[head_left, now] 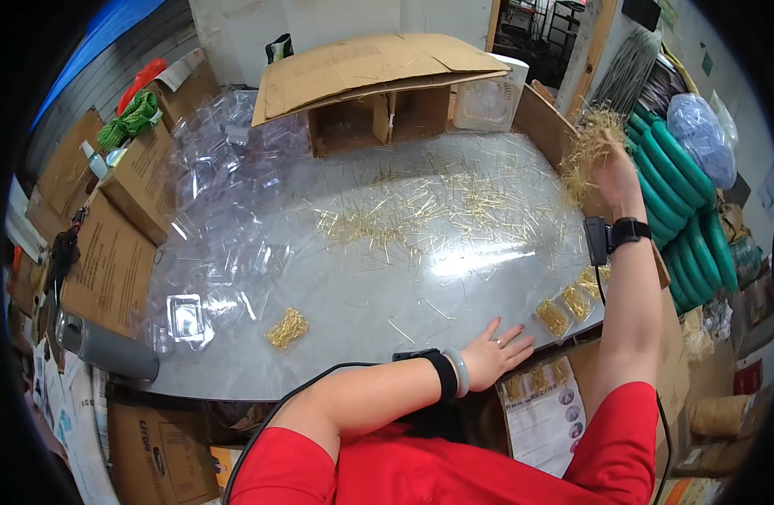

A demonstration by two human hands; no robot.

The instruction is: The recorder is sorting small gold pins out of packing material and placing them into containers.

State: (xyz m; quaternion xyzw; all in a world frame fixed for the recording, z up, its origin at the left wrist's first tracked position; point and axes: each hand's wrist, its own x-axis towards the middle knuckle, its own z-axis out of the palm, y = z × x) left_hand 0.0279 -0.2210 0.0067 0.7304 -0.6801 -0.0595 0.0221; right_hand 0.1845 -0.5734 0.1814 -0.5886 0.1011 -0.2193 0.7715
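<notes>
My right hand (618, 178) is raised at the table's right side, fingers closed around a tangled bunch of thin gold wire hooks (587, 160). With fingers spread, my left hand (491, 358) lies at the table's near edge and holds nothing. Many loose gold hooks (429, 206) are strewn over the grey table (345, 337), thickest in the middle and toward the back. Close to my left hand, small clear packs filled with gold hooks (552, 317) stand at the right edge. Another filled pack (286, 328) sits at the front left.
Clear plastic boxes (227, 185) heap up on the table's left. A grey bottle (109, 347) lies at the near left corner. Cardboard dividers (345, 126) under a cardboard sheet (379, 71) stand at the back. Green coiled bundles (673, 181) are stacked beyond the right edge.
</notes>
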